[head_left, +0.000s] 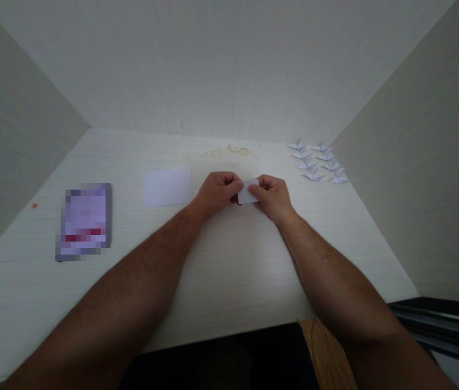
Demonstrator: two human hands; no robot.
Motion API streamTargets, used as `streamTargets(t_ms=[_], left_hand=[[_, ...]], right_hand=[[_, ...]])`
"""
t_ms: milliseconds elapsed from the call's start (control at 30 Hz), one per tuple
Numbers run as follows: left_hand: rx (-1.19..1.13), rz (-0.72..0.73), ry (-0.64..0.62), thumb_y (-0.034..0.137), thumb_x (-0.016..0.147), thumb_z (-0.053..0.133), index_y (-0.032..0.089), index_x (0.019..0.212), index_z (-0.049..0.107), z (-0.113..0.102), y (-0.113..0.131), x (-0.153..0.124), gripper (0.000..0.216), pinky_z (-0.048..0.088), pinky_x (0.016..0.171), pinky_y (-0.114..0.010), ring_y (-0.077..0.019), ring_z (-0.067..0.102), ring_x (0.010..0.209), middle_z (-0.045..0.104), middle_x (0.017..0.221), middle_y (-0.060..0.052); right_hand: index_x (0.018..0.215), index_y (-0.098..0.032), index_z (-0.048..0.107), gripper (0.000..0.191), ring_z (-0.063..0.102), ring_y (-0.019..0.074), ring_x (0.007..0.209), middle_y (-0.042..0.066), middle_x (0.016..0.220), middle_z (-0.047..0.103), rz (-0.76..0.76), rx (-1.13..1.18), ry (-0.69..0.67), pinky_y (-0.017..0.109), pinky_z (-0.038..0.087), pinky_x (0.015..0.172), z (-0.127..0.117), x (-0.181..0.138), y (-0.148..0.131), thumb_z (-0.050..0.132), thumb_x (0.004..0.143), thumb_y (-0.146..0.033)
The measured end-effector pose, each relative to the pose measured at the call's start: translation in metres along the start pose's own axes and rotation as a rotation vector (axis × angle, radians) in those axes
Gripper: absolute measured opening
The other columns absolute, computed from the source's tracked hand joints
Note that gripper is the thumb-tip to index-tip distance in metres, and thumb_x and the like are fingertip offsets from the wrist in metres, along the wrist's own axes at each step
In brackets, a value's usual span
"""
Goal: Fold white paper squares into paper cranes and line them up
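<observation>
Small white rectangular piece of paper is pinched between the left hand and the right hand, over the middle of the pale table with faint grain lines. From this view I cannot tell whether it touches the surface. The left hand is nearly closed, its thumb on the left edge of the paper and its other fingers curled. The right hand is closed in a similar way from the right side, with its thumb lying over the upper face.

The fingers cover a good part of the edges, so I cannot say if these edges are well aligned. In my judgement, the main risk is in this grip: if one thumb slides while the other presses, the paper could turn and take a crooked crease. Pulling the hands apart too strongly could tear it.

Just left of the hands lies a flat, plain white rectangular sheet; the left forearm might push it, being so near. Farther to the right, white folded-paper birds stand in two rows. They look light, so a wide sweep of the right hand could probably tip them.
</observation>
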State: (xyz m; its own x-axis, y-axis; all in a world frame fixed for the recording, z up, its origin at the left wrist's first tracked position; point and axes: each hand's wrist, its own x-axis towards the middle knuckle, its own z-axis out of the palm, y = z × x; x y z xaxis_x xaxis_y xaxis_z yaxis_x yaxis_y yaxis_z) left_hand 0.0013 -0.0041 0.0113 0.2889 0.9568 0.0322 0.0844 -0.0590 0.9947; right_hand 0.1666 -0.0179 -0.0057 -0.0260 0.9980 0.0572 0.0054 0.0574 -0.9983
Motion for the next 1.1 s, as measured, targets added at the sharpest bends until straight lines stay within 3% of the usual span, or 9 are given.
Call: streamTargets(t_ms=[467, 667, 933, 1100], left_hand=[[-0.047, 0.035, 0.081, 0.026, 0.073, 0.062, 0.016, 0.061, 0.059, -0.0018, -0.0053, 0.0034, 0.016, 0.042, 0.045, -0.02, -0.0093, 0.054, 0.044, 0.057, 0.049, 0.002], [0.029, 0.011, 0.035, 0.03, 0.07, 0.072, 0.015, 0.063, 0.063, -0.0015, -0.0033, 0.0014, 0.019, 0.039, 0.044, -0.019, -0.0076, 0.05, 0.045, 0.058, 0.051, 0.003], [0.06, -0.025, 0.015, 0.029, 0.073, 0.071, 0.014, 0.064, 0.062, -0.0018, 0.002, -0.0005, 0.019, 0.039, 0.044, -0.018, -0.0069, 0.051, 0.045, 0.059, 0.052, 0.003], [0.095, -0.042, -0.085, 0.028, 0.071, 0.072, 0.015, 0.061, 0.057, -0.0012, -0.001, 0.0015, 0.022, 0.041, 0.044, -0.018, -0.0099, 0.058, 0.048, 0.062, 0.054, 0.0]], right_hand=[[0.059, -0.02, 0.057, 0.022, 0.047, 0.0076, 0.038, -0.006, 0.045, 0.053, 0.06, 0.068, 0.045, 0.021, 0.032, 0.04, -0.0037, 0.0038, 0.0025, 0.075, 0.066, -0.03], [0.06, -0.02, 0.059, 0.02, 0.047, 0.0076, 0.04, -0.005, 0.045, 0.056, 0.047, -0.001, 0.007, 0.021, 0.032, 0.042, -0.0036, 0.0003, 0.0011, 0.074, 0.067, -0.031], [0.062, -0.02, 0.059, 0.019, 0.047, 0.0078, 0.041, -0.006, 0.047, 0.054, 0.032, 0.007, 0.026, 0.022, 0.033, 0.042, -0.0027, 0.0007, 0.0032, 0.073, 0.069, -0.031], [0.062, -0.021, 0.058, 0.018, 0.041, 0.0073, 0.04, -0.006, 0.047, 0.053, 0.019, -0.021, 0.075, 0.022, 0.027, 0.04, -0.0009, 0.0005, 0.0015, 0.07, 0.07, -0.03]])
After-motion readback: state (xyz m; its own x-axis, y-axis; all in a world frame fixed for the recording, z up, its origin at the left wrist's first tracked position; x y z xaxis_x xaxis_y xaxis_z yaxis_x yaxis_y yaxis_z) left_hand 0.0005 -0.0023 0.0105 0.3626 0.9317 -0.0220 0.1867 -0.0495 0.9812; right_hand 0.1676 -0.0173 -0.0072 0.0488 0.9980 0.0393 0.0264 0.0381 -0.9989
